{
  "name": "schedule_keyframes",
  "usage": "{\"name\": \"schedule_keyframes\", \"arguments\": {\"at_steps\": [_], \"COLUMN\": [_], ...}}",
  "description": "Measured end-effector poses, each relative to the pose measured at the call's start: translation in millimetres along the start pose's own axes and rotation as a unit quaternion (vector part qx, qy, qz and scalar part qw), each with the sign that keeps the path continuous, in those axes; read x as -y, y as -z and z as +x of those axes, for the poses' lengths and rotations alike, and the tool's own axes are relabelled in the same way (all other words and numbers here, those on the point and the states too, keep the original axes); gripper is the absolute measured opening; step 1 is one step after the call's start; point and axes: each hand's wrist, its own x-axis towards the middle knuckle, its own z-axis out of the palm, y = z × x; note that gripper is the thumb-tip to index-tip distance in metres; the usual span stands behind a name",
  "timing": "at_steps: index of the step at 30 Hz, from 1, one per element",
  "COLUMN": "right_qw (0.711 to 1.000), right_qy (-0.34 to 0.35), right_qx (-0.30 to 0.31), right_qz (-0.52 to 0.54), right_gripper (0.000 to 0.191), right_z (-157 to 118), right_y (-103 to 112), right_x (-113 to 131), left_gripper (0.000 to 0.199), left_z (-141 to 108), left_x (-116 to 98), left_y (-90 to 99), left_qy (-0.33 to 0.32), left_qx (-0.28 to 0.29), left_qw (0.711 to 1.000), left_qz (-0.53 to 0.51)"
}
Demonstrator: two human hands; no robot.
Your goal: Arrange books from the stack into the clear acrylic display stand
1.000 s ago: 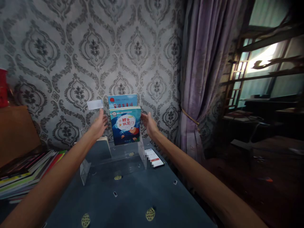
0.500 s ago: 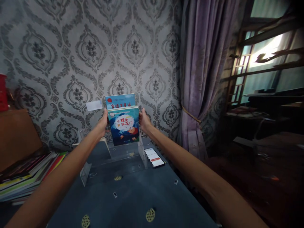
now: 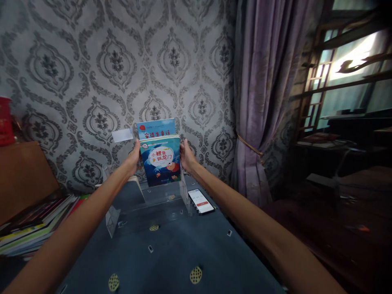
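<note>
A stack of picture books [image 3: 162, 163] is held upright between my two hands, above the far part of the table. Its front cover is dark blue with a white oval and red characters. Behind it a taller light blue book [image 3: 156, 127] sticks up. My left hand [image 3: 133, 158] grips the left edge, and my right hand [image 3: 186, 156] grips the right edge. Below the books stands a clear stand, whose right panel [image 3: 184, 192] is beside the phone. A grey-blue book or board [image 3: 130, 192] leans at its left.
A lit phone [image 3: 201, 201] lies on the dark patterned table [image 3: 171, 253]. At the left are piled books [image 3: 36, 224], a cardboard box [image 3: 26, 175] and a red basket [image 3: 5, 120]. A purple curtain [image 3: 257, 102] hangs at the right, against the patterned wall.
The view has shifted slightly. Both hands still hold the books, with almost no visible movement relative to the stand.
</note>
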Motion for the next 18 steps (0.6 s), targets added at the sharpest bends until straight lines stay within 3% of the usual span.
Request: {"name": "schedule_keyframes", "arguments": {"at_steps": [4,13,18], "right_qw": [1.000,1.000,0.999], "right_qy": [0.003,0.005,0.014], "right_qx": [-0.010,-0.020,-0.043], "right_qz": [0.007,-0.012,-0.013], "right_gripper": [0.063,0.064,0.056], "right_z": [-0.3,3.0,2.0], "right_y": [-1.3,0.0,2.2], "right_x": [-0.7,-3.5,-5.1], "left_gripper": [0.074,0.078,0.078], "left_z": [-7.5,-9.2,-8.6], "left_x": [-5.9,-1.8,1.4], "left_y": [-4.0,-1.9,-1.7], "left_qy": [0.030,0.009,0.008], "left_qx": [-0.016,-0.001,0.012], "left_qw": [0.999,1.000,1.000], "left_qz": [0.024,0.005,-0.023]}}
